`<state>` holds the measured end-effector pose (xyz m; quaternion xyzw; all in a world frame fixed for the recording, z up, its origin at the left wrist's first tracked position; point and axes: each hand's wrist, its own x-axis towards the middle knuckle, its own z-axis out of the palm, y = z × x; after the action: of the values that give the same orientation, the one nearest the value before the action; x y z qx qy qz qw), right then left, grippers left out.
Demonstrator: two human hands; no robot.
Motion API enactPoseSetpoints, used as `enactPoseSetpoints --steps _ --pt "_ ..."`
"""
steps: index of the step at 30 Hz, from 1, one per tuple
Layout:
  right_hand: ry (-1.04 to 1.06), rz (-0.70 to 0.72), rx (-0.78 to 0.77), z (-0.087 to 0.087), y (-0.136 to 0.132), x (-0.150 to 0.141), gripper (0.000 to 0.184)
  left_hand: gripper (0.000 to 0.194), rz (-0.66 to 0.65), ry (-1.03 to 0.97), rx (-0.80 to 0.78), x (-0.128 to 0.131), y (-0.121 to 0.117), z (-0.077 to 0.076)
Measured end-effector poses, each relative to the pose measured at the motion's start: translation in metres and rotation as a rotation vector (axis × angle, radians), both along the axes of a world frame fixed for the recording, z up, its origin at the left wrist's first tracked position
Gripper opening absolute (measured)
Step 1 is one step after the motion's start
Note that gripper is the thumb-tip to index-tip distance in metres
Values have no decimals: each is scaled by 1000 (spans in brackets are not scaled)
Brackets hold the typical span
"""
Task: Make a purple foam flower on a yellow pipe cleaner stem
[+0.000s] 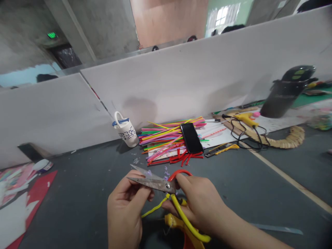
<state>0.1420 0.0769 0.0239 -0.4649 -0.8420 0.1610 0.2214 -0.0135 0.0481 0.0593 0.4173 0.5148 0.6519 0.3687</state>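
Nearest, on the near side of the scissors [168, 186], a yellow-and-red object [178, 224] shows in part, and a thin yellow stem [156, 208] with a knotted end runs just below the blades. The right hand's [201, 197] grip is wrapped round the scissors' handles, blades parted. The left hand [126, 209], left of the scissors' pivot, has its fingertips gathered by the blades; what its grip pinches, if anything, I cannot tell. Purple trimmings [166, 170] just beyond the scissors suggest some snipping is done; the parted blades suggest cutting is unfinished. Farther beyond the scissors on the worktop [85, 204], the bundle of coloured stems [160, 138], a phone [192, 138] on it, looks largely unused. I can make out no completed piece beyond the scissors.
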Motion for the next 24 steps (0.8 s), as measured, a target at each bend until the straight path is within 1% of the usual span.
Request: enactPoseSetpoints --steps 6,14,18,21,24 --pt "-1 14 -43 2 0 0 51 12 1 -45 -8 -2 -2 -1" --pt "19 20 21 0 -1 0 49 10 29 -20 -33 -4 -2 -2" --pt "-8 9 34 1 0 1 50 10 24 -9 -17 -5 -2 -2" --pt "-29 -9 -45 5 3 3 47 11 1 -4 18 -6 -2 -2" --pt "-10 1 -139 12 5 5 44 11 -12 13 21 -7 -1 -3"
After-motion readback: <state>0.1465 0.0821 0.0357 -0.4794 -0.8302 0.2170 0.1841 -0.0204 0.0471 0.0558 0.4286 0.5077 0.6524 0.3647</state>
